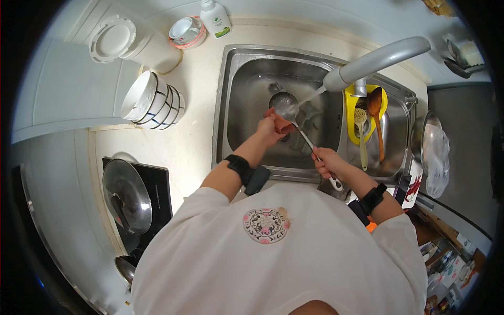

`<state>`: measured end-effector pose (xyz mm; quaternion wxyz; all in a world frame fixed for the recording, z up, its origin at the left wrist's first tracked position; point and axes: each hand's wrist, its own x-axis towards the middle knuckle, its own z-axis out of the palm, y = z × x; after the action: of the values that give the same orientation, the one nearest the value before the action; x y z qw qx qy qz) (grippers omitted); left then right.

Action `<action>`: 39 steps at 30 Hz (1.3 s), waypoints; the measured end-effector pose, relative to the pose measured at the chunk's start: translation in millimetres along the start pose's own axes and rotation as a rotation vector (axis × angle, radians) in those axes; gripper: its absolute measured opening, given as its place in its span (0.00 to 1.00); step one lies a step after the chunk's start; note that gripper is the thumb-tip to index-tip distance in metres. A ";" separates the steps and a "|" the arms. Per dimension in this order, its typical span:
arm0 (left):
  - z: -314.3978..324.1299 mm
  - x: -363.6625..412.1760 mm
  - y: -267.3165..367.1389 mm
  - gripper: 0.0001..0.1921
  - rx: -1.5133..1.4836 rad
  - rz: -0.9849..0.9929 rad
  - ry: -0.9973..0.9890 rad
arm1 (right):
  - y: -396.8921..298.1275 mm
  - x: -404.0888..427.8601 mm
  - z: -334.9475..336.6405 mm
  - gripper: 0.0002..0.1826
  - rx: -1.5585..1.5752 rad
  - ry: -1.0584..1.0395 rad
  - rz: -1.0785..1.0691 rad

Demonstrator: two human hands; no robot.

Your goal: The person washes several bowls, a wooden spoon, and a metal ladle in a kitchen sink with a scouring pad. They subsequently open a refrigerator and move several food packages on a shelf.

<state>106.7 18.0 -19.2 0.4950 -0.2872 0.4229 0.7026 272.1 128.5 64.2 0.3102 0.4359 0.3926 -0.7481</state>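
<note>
Over the left basin of a stainless steel sink [246, 147], my right hand [330, 162] grips the handle of a metal ladle [284, 103]. My left hand [268, 130] holds a reddish-orange cloth [282, 124] against the ladle where the bowl meets the handle. Water runs from the grey faucet [388, 58] into the ladle's bowl. Beneath, the basin holds some water. Another dark rounded item [274, 87] lies just beyond the bowl, too unclear to name.
A yellow sink caddy [349, 114] to the right bears a scrub brush [360, 118] and a wooden spoon [377, 114]. Stacked bowls [155, 104], a cup [184, 30] and a white bottle [215, 19] stand on the counter. A lidded pan [128, 197] sits on the cooktop at left.
</note>
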 end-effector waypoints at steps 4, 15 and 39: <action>-2.1 -16.9 1.4 0.13 0.034 -0.270 -0.291 | -14.9 17.9 6.9 0.15 0.026 -0.006 -0.037; 2.8 26.9 -14.7 0.09 0.074 0.047 -0.072 | -20.7 23.8 34.7 0.13 -0.005 0.018 -0.027; 34.2 5.8 -17.1 0.04 0.403 -0.007 -0.156 | -13.8 27.8 33.6 0.15 -0.403 0.268 -0.168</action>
<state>121.2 53.3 -13.0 0.5761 -0.1286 0.5143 0.6222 235.3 103.1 54.1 0.2727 0.4263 0.6062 -0.6136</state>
